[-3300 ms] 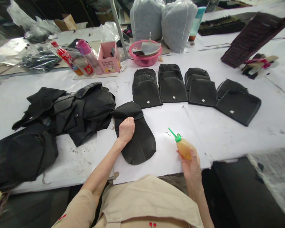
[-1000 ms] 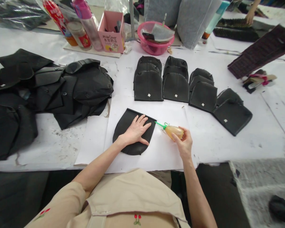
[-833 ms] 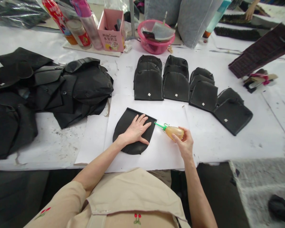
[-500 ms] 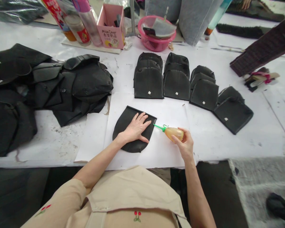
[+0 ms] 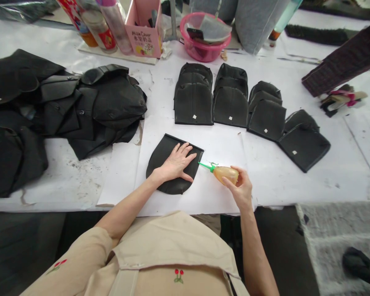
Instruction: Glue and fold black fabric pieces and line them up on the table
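1. Right hand (image 5: pixel 243 189): fingers and thumb closed round one squeeze bottle (image 5: pixel 225 174), amber contents, green nozzle (image 5: pixel 206 166) pointing left, its tip at the right side of the black piece.
2. Left hand (image 5: pixel 176 164): open, fingers spread, palm down on the black piece, gripping nothing.
3. Black piece (image 5: pixel 158 162): one, flat, rounded at one end, straight along the other; lying on white paper (image 5: pixel 217 197) near the middle of the table's near edge.
4. Black pouches (image 5: pixel 193 105): four overlapping groups, beyond and to the right of the black piece, each front one bearing a small pale square.
5. Black heap (image 5: pixel 111 100): assorted pieces, some with snaps, toward the table's left edge.
6. Toward the table's far edge: pink box (image 5: pixel 144 39), bottles beside it, pink basin (image 5: pixel 203 50) holding a phone-like object.
7. Table (image 5: pixel 351 172): white-covered, marked with dark specks.
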`<action>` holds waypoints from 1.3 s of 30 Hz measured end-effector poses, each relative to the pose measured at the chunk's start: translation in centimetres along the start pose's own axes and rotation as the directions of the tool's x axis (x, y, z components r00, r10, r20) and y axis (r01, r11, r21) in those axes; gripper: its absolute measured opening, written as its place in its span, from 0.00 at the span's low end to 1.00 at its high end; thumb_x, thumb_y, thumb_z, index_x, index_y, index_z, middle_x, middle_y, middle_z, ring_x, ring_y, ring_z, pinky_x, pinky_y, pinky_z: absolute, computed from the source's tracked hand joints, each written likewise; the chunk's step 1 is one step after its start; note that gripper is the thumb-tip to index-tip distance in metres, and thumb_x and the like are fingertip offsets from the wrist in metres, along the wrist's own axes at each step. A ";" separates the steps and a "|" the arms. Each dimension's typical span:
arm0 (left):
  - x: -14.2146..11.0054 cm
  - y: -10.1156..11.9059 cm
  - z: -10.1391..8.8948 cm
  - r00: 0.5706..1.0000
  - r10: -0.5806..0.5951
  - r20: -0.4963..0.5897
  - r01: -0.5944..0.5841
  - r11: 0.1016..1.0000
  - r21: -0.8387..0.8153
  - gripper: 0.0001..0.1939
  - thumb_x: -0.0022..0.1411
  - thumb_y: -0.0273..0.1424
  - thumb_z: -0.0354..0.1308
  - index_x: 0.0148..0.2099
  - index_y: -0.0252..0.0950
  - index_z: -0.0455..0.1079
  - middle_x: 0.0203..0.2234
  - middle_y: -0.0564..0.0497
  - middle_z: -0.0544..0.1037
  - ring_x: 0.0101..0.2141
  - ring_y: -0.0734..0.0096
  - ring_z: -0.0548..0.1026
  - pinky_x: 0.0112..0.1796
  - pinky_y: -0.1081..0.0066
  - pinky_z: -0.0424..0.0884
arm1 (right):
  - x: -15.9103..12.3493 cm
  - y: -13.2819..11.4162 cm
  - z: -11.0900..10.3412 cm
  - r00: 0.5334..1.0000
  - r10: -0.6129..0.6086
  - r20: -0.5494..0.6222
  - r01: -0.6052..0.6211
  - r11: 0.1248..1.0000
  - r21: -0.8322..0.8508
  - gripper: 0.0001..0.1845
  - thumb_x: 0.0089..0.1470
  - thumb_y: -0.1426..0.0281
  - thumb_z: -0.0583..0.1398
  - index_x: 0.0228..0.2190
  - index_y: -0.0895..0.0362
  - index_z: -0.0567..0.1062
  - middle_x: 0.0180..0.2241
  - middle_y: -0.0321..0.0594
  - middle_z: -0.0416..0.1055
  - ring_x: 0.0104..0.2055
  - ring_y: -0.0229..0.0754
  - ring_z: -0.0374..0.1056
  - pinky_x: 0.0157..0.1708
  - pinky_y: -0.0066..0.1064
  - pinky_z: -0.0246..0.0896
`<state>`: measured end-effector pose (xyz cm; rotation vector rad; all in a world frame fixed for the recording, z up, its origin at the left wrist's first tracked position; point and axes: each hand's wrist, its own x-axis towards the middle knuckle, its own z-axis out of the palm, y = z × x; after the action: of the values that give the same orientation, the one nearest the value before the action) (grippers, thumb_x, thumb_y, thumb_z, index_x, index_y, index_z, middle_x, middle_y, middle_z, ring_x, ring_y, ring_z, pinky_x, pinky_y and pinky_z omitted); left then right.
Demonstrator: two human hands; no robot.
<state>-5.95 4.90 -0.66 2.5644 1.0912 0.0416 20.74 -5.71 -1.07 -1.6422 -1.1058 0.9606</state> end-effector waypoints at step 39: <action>-7.4 1.2 0.2 0.998 0.035 -0.059 -0.051 0.954 -0.296 0.16 0.60 0.42 0.67 0.45 0.38 0.75 0.57 0.41 0.71 0.66 0.51 0.60 0.66 0.45 0.52 | -4.5 -1.2 -0.2 0.996 -0.010 0.084 0.015 0.998 -0.061 0.28 0.45 0.59 0.73 0.47 0.50 0.73 0.47 0.41 0.72 0.46 0.48 0.72 0.44 0.39 0.74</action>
<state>-10.35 -1.13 0.38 2.3265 0.9658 0.2667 19.29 -9.82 0.68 -1.6550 -1.2116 1.0041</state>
